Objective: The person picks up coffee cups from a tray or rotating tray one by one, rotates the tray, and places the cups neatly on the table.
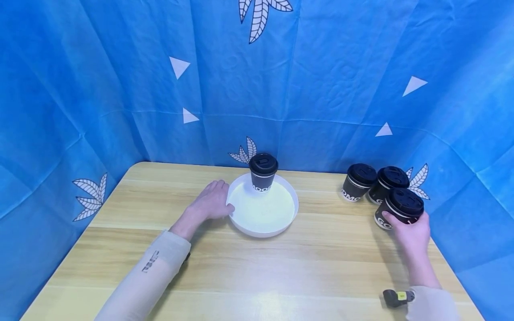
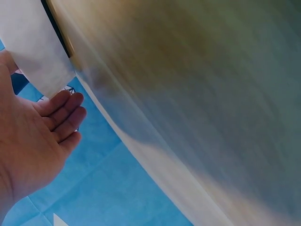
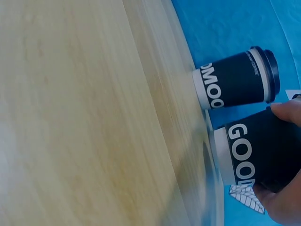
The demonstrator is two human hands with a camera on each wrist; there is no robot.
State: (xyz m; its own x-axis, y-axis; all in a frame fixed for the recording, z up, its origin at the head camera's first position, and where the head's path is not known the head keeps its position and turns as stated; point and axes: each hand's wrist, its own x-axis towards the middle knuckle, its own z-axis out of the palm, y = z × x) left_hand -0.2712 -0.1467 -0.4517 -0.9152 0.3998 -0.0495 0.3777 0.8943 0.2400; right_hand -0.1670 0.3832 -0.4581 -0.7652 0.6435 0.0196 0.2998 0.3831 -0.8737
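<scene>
Fingers and thumb of my right hand point(image 1: 413, 234) grip a black lidded paper coffee cup point(image 1: 395, 209) at the table's right side. In the right wrist view that cup point(image 3: 254, 150) shows white lettering, with the thumb and a finger on its sides. Whether its base touches the table I cannot tell. Two similar cups stand right behind it, one coffee cup point(image 1: 359, 183) to the left and another cup point(image 1: 387, 183). My left hand point(image 1: 210, 200) lies against the left rim of a round white tray point(image 1: 263, 229), its fingers fairly straight. One more lidded cup point(image 1: 263, 171) stands upright in the tray's back part.
A wooden table point(image 1: 257, 276) carries everything. Blue patterned cloth point(image 1: 241, 80) hangs along its back and both sides, close behind the cups. A small dark device with a yellow label point(image 1: 397, 298) sits at the right wrist.
</scene>
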